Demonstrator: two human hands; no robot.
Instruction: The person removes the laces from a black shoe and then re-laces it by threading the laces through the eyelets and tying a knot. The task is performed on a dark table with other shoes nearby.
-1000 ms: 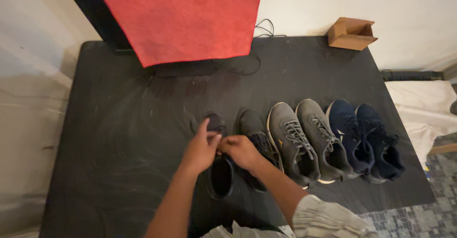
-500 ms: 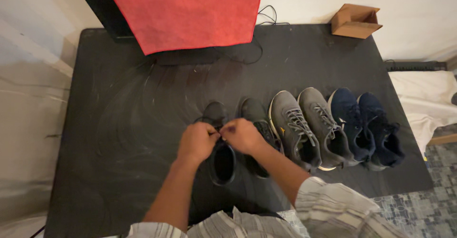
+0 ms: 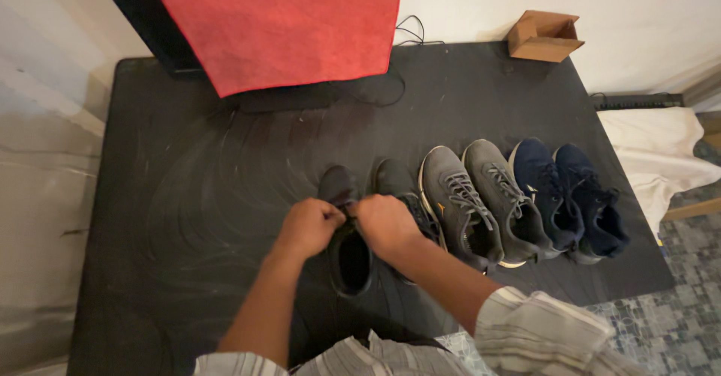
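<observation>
At the near edge, striped sleeves [image 3: 541, 331] are seen framing two bare forearms reaching onto a black table [image 3: 188, 218]. The left hand [image 3: 309, 226] and the right hand [image 3: 384, 222] are brought together, nearly touching, over the lace area of a black shoe [image 3: 347, 248], which is stood upright at the middle of the table, toe pointing away. Both hands are curled into tight, narrow pinches at the top of the shoe's opening; what is caught between the fingers is too small and dark to be made out, though laces appear to be gripped. Just beside it to the right, its black partner [image 3: 398, 184] is partly hidden by the right wrist. Next in the row, a grey pair [image 3: 481, 203] with pale soles is lined up, then a navy pair [image 3: 571, 199] nearest the table's right edge, each shoe touching its neighbour. Beyond the shoes, a bare dusty stretch of table is shown. At the far side, a red cloth [image 3: 285, 23] is draped over a dark object, with a black cable [image 3: 390, 90] curled beside it and a small cardboard box [image 3: 542, 36] set at the far right corner.
</observation>
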